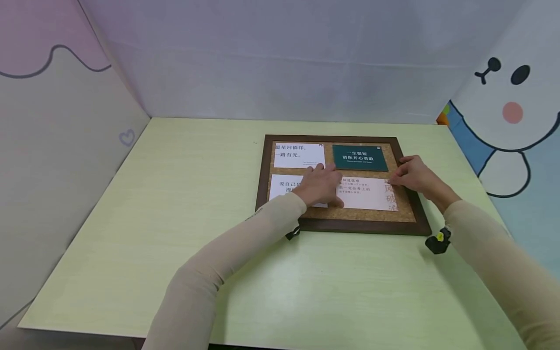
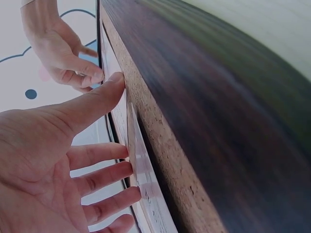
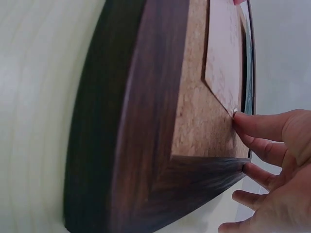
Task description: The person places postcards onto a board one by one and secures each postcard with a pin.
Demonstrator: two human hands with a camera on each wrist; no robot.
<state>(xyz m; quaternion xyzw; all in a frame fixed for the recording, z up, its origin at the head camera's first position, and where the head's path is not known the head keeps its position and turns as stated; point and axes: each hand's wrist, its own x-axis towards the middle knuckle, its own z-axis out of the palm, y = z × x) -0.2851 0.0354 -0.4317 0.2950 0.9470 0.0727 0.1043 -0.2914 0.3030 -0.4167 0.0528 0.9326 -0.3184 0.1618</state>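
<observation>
A corkboard (image 1: 354, 214) with a dark brown frame lies on the table. My left hand (image 1: 320, 184) rests on its lower row with fingers spread, thumb on the left edge of a pale card with red lettering (image 1: 369, 198) and fingertips at the neighbouring white card (image 1: 284, 183). At the pale card's upper right corner, my right hand (image 1: 415, 176) pinches a small clear pushpin (image 3: 235, 111), mostly hidden by the fingertips. Above are a white card (image 1: 297, 156) and a dark green card (image 1: 359, 158), each with a small pin at its upper right corner.
The pale green-yellow table (image 1: 183, 204) extends left and in front of the board. A plain pale wall (image 1: 280, 82) stands behind it. Side panels bear cartoon drawings, such as a white face (image 1: 516, 92) at the right. Each wrist carries a dark strap piece.
</observation>
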